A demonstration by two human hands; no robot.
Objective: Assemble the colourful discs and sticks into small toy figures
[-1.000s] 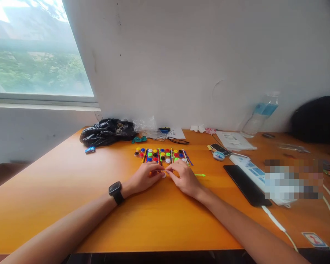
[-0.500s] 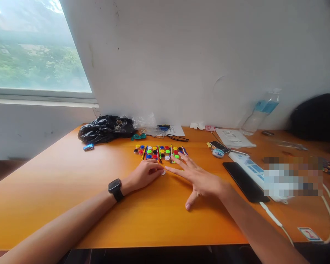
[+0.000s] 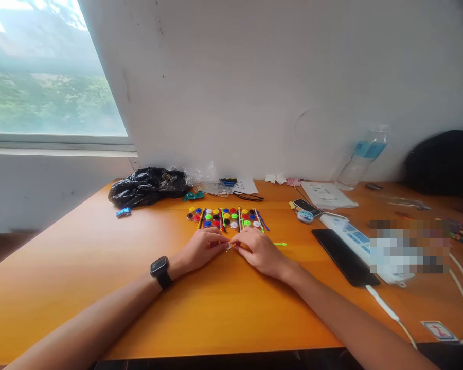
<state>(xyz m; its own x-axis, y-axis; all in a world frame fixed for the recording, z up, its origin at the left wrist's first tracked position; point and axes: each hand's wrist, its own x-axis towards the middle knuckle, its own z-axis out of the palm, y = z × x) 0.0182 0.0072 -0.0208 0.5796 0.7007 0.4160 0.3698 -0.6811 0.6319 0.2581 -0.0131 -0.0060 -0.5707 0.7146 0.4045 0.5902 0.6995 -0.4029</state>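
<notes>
My left hand (image 3: 205, 248), wearing a black watch (image 3: 160, 270) on its wrist, is closed, with thumb and fingertips pinching a small white round piece (image 3: 228, 247) low over the table. Opposite it, my right hand (image 3: 260, 252) has its fingers curled and thumb drawn in at the piece's right side. What its fingertips hold is too small to make out. Just beyond both hands lie rows of coloured round pieces (image 3: 234, 225), with thin coloured sticks (image 3: 239, 218) between them. A green arrow-tipped piece (image 3: 281, 244) shows to the right of my right hand.
A black plastic bag (image 3: 146, 187) and a small blue packet (image 3: 123, 212) lie at the back left. To the right are a black phone (image 3: 343, 257), a white power strip (image 3: 351, 234), cables, papers and a clear bottle (image 3: 358, 164) against the wall.
My right hand, spread out before, has drawn its fingers in and closed beside the white piece. The green arrow-tipped piece now shows. My left hand keeps its pinch.
</notes>
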